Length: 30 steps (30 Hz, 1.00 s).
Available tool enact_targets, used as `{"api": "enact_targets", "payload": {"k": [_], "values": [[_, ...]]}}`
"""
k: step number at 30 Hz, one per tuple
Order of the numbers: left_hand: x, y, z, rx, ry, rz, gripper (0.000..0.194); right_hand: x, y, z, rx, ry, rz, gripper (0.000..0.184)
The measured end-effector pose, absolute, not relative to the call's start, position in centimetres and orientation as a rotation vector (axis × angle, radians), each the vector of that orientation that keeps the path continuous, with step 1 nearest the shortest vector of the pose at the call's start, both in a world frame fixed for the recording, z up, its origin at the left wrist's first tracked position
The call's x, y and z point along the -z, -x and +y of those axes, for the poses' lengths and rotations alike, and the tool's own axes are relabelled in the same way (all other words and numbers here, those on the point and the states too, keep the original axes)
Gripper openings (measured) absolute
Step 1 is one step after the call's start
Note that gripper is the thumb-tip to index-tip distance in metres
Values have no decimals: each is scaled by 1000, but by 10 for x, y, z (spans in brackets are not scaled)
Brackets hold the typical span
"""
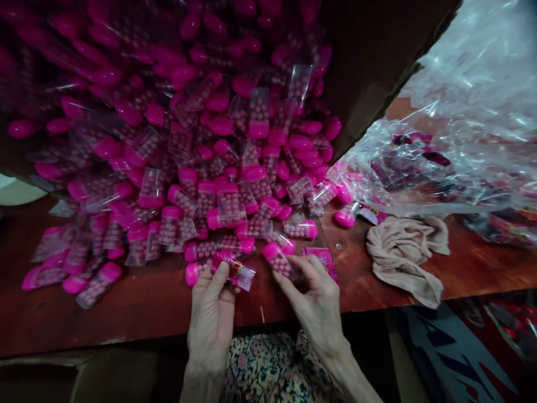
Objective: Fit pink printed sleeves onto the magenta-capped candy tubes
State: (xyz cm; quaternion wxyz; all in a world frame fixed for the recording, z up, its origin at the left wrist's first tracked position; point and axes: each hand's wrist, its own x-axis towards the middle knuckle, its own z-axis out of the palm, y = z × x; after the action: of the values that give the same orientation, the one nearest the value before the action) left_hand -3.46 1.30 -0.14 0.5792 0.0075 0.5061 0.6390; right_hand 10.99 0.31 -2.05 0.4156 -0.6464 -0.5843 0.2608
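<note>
1. The reddish-brown wooden table (126, 319) spans the scene, with a brown cardboard carton (377, 61) tipped over its far side.
2. A heap of clear tubes (180, 168) with pink caps, packed with pink beads, spreads from the carton towards the table's near edge.
3. Crumpled clear plastic film (470, 101) lies far right, with a beige cloth (403, 257) nearer.
4. The left hand (212, 319) grips a labelled tube (235, 270) between thumb and fingers, its long axis running roughly left to right.
5. The right hand (314, 296) pinches a second tube (277, 260), its cap towards the far left, near the first tube but not touching it.
6. A small pink card (323, 263) lies just beyond the right hand's fingers.
</note>
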Motion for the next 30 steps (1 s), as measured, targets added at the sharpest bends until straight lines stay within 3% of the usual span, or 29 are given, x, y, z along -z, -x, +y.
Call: {"api": "enact_targets", "payload": {"k": [3, 6, 23, 30], "values": [[1, 35, 14, -1524, -6, 1176, 12, 12, -117, -9, -1034, 1568, -1238, 20], [-1, 35, 15, -1543, -29, 1167, 10, 5, -115, -19, -1188, 1461, -1065, 22], [-4, 22, 20, -1575, -115, 1146, 9, 8, -103, -22, -1261, 1417, -1108, 22], [-7, 18, 20, -1513, -225, 1144, 12, 6, -106, -20, -1064, 1472, -1155, 17]]}}
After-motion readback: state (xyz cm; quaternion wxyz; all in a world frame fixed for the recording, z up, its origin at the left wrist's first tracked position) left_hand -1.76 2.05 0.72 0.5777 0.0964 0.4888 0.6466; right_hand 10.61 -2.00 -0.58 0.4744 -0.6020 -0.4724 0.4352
